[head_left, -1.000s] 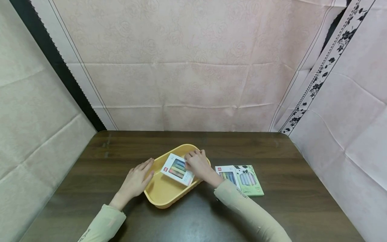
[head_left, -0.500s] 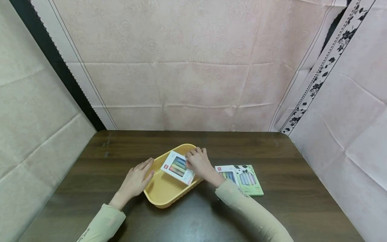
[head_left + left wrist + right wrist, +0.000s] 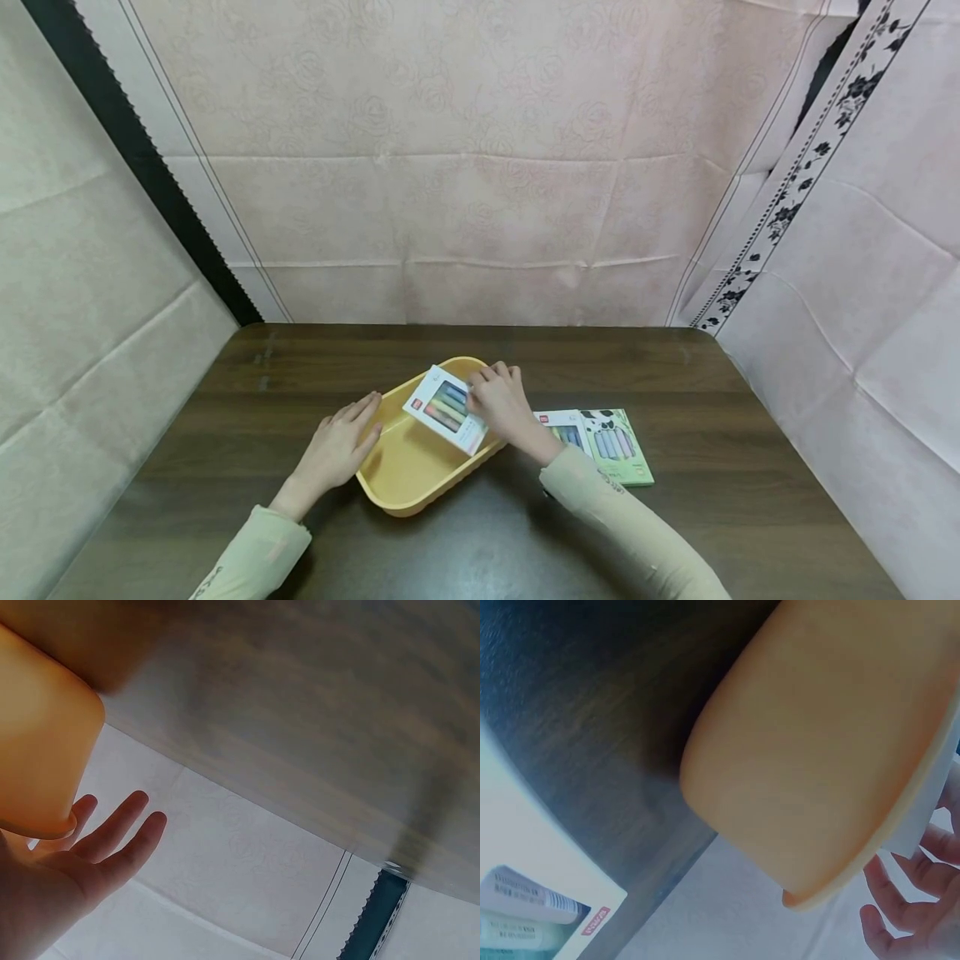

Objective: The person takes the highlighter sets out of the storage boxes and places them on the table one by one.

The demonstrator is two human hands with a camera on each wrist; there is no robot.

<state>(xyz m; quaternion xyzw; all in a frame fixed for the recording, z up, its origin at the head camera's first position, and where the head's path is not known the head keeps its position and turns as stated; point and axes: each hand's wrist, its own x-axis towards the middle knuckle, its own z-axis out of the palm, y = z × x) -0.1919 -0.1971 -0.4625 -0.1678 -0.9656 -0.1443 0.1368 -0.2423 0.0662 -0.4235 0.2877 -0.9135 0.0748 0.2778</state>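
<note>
A white box of pastel highlighters [image 3: 444, 408], with a cut-out window, is tilted over the yellow plastic bin [image 3: 401, 483]. My right hand [image 3: 501, 404] grips the box by its right edge; part of that end is hidden by the fingers. In the right wrist view a corner of the white box [image 3: 911, 829] shows between the bin's rim and the fingers. My left hand [image 3: 336, 442] rests against the bin's left side with fingers extended. The left wrist view shows its fingers [image 3: 124, 859] spread next to the bin's rim [image 3: 45, 831].
To the right of the bin, a second white highlighter box [image 3: 567, 429] lies partly hidden behind the right wrist. Beside it is a green box [image 3: 618, 450] with a cow-spot print. The dark wooden table [image 3: 187, 467] is bordered by pale patterned cloth [image 3: 450, 208] at the back and sides.
My right hand has shifted slightly up and to the right, and the highlighter box has risen and tilted with it. The left hand and the bin have barely moved.
</note>
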